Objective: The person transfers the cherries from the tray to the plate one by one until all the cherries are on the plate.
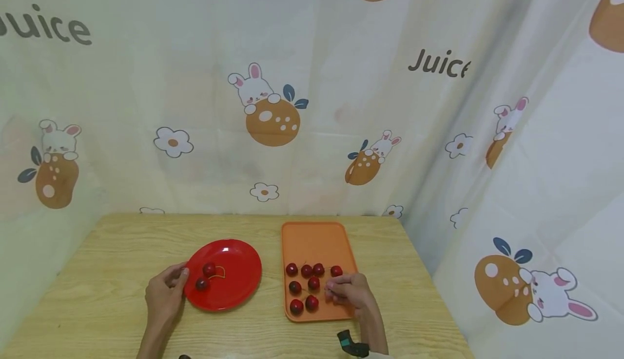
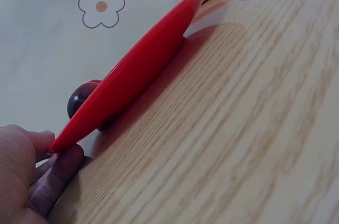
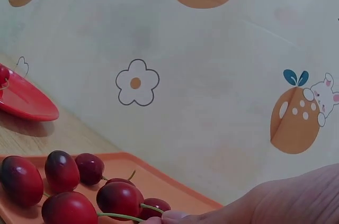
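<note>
A black band (image 1: 353, 344) sits at the right wrist; beyond it the right hand (image 1: 353, 290), over the right edge of the tray (image 1: 314, 240), pinches stems (image 3: 121, 216) of cherries (image 1: 314, 283). A light pinch and straight lift should avoid dragging the others. The left hand (image 1: 164, 291) grips the plate (image 1: 239, 275) at its left rim, which should steady it. At least eight cherries fill the tray's near half, toward the table's (image 1: 404, 294) far edge; two lie near the plate's left edge.

The word "Juice" (image 1: 439, 64), 2 times on the pale curtain (image 1: 205, 88)
</note>
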The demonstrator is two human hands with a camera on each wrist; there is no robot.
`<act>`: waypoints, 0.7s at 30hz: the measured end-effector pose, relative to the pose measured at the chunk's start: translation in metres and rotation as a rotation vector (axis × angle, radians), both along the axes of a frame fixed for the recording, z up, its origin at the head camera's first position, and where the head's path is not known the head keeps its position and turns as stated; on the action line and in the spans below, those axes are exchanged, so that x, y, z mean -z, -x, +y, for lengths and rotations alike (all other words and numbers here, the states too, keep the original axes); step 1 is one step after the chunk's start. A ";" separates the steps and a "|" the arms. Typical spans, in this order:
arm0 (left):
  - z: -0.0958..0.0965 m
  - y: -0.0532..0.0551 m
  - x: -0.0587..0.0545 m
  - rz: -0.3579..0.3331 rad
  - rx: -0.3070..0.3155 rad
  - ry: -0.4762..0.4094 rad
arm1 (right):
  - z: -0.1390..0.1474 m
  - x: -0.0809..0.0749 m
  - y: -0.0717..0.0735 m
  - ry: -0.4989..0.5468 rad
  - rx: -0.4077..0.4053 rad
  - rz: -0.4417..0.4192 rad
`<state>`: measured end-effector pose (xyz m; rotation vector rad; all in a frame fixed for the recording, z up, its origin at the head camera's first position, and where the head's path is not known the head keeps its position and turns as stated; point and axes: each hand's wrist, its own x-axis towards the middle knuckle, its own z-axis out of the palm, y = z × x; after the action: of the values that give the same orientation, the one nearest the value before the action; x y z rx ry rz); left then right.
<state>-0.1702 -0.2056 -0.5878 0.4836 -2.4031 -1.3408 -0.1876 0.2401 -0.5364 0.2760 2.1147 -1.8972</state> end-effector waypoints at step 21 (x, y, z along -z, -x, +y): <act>0.001 -0.001 -0.003 0.000 0.001 -0.006 | -0.001 0.000 0.000 0.096 0.094 -0.056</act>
<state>-0.1687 -0.2045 -0.5850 0.4834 -2.4003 -1.3490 -0.1876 0.2388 -0.5365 0.4090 1.9997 -2.0121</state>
